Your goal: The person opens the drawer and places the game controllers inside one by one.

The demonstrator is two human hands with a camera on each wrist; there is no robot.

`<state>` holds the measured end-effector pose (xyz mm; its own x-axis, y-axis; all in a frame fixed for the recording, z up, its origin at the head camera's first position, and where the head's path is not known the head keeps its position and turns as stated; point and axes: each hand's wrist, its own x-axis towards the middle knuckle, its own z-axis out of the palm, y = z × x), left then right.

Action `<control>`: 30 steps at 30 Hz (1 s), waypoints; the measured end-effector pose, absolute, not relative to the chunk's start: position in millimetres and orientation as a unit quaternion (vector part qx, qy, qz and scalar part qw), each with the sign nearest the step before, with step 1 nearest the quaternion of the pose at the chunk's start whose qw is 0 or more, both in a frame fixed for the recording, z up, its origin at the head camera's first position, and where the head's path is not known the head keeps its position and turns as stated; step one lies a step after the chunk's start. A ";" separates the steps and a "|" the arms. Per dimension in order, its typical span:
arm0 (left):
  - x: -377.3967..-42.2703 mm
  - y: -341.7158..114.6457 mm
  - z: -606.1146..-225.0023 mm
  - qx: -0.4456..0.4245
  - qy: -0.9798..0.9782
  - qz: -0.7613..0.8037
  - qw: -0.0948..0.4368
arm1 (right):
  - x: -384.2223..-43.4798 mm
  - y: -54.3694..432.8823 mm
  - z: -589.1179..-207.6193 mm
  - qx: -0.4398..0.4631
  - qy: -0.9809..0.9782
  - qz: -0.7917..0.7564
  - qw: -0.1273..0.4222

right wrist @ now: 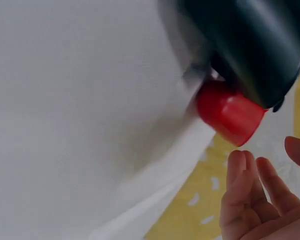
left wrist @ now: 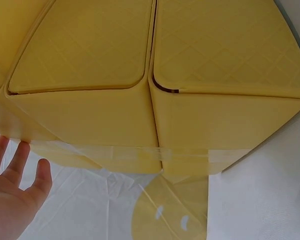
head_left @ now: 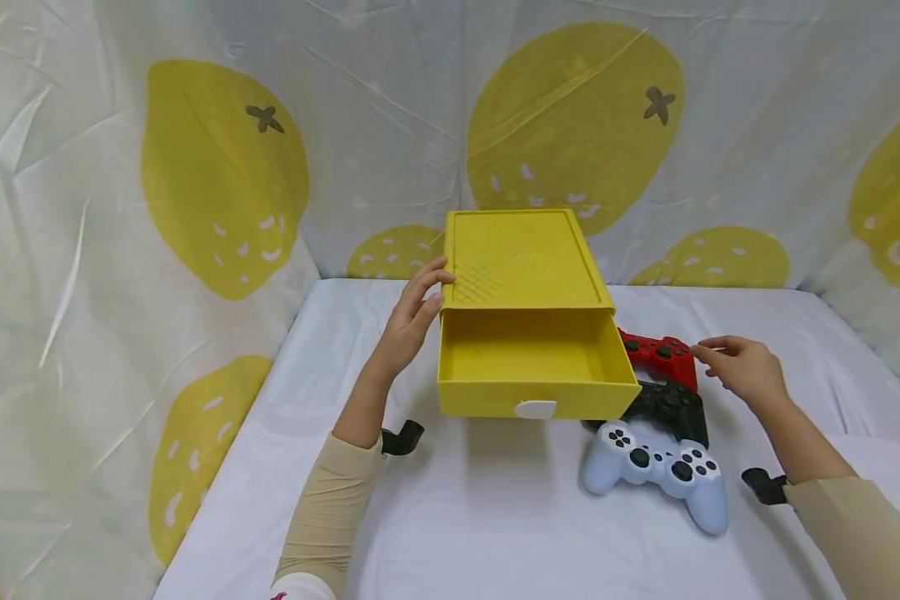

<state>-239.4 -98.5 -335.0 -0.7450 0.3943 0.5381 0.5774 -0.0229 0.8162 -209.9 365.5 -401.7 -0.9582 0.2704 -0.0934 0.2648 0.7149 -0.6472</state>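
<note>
A yellow drawer box (head_left: 525, 258) stands on the table with its upper drawer (head_left: 537, 400) pulled out; nothing lies in the part of the drawer that shows. My left hand (head_left: 408, 329) touches the box's left side, its fingertips (left wrist: 21, 149) against the yellow wall in the left wrist view. To the right of the box lie a red game controller (head_left: 667, 358), a black one (head_left: 671, 404) and a light blue one (head_left: 656, 471). My right hand (head_left: 750, 371) is beside the red controller, fingers loosely bent. In the right wrist view its fingers are just apart from the red grip (right wrist: 230, 115).
White cloth (head_left: 495, 517) covers the table. Behind it hangs a lemon-print curtain (head_left: 390, 100). The drawer's front overhangs part of the black controller. A small dark wrist camera (head_left: 402, 437) sticks out at the left cuff, another (head_left: 765, 486) at the right cuff.
</note>
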 end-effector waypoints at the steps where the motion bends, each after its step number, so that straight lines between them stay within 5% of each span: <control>1: -239.3 -98.5 -335.0 -0.349 -0.695 -0.624 0.073 | -211.9 367.6 -404.4 -0.146 -0.926 0.348 -0.009; 10: -238.4 -96.8 -336.7 -0.350 -0.695 -0.623 0.074 | -221.9 380.7 -418.3 -0.118 -0.902 0.400 -0.111; 30: -238.7 -95.6 -336.4 -0.353 -0.693 -0.625 0.073 | -239.3 385.8 -428.8 -0.153 -0.863 0.453 -0.163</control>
<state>-238.7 -95.6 -336.4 -0.7400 0.3975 0.5426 0.5806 -0.0298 0.8137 -239.3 385.8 -428.8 -0.8997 0.1171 -0.4205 0.4126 0.5424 -0.7318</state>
